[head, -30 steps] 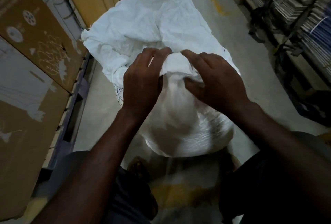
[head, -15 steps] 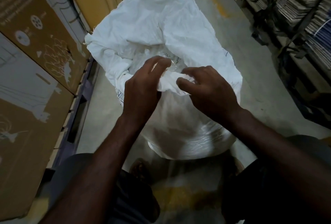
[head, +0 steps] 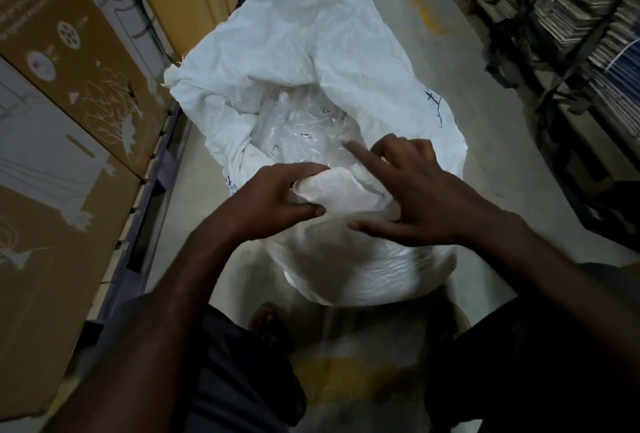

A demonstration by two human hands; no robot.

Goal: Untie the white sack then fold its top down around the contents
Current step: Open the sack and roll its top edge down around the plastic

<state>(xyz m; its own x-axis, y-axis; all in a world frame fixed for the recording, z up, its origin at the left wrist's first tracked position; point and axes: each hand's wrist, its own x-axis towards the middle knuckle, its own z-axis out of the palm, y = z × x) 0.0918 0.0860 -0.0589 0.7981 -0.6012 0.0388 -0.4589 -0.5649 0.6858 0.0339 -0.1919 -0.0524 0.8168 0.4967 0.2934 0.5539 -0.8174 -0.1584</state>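
A large white woven sack [head: 311,52] stands on the floor in front of me, its mouth open. Clear plastic packets [head: 304,131] show inside the opening. The near edge of the sack is rolled into a thick fold [head: 343,187]. My left hand [head: 273,200] grips the left end of that fold, fingers curled over it. My right hand [head: 419,190] rests on the right part of the fold with the index finger pointing out over the opening and the thumb spread below; its grip on the cloth is loose or partial.
Stacked cardboard boxes [head: 69,103] on a dark pallet line the left side, close to the sack. Shelves with bundled flat stacks [head: 571,17] stand at the right. Grey concrete floor [head: 433,62] runs between them. My knees and a foot are below the sack.
The sack's mouth has opened wider, showing the clear packets. Both hands have drawn the near edge toward me and rolled it down; the right index finger has lifted off.
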